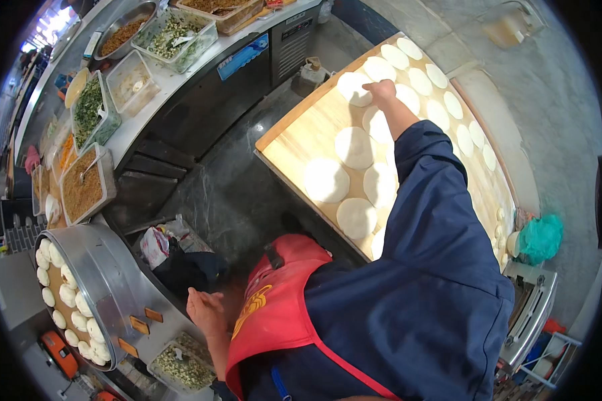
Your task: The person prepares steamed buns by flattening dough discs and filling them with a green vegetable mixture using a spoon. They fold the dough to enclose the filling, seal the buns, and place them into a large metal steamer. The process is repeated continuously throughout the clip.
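My right hand (383,92) reaches over a wooden board (301,131) and meets the edge of a flat dough round (354,89) near its far left corner. Whether the fingers pinch that edge cannot be told. Many more thin white rounds lie along the board, among them a large dough round (326,180) in bright light; my sleeve hides some. My left hand (206,310) hovers empty beside my red apron (286,301), fingers loosely extended. Nearest to it are the metal steamer (105,280), holding several white buns (67,295), and a tub of chopped green filling (180,366).
A steel counter (145,108) on the left carries a tub of chopped greens (88,113), a tub of brown filling (83,185) and other fillings. A bag (155,248) sits below it. Small dough pieces (499,230) and a green plastic bag (539,239) are at the right.
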`<action>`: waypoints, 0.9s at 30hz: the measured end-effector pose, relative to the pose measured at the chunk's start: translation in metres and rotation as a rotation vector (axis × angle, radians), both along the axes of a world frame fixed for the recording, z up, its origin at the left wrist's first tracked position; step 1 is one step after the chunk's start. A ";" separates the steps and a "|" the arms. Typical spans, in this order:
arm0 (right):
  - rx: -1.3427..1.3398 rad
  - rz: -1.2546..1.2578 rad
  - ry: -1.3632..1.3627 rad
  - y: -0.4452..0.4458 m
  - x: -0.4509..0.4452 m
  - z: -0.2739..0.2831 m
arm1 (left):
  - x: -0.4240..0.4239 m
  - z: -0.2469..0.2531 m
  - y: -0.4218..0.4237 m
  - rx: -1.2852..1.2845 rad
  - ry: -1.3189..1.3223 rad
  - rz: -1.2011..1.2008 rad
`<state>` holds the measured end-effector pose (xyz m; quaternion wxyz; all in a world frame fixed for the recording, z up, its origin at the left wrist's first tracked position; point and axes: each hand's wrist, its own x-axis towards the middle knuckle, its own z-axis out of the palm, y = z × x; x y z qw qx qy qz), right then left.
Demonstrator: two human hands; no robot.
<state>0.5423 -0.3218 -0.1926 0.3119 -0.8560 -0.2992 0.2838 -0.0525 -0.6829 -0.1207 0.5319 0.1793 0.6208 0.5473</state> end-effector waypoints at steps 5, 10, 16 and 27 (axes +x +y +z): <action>-0.063 0.094 -0.183 0.039 0.029 -0.049 | 0.032 0.007 0.015 -0.070 0.102 0.046; -0.030 0.085 0.084 0.042 0.056 -0.067 | 0.033 -0.005 0.028 -0.074 0.134 0.061; 0.128 0.727 -0.637 0.014 -0.037 0.003 | 0.022 -0.016 0.015 -0.029 0.049 0.057; 0.019 1.348 0.860 -0.209 -0.420 0.122 | -0.010 0.025 -0.006 0.212 -0.967 0.047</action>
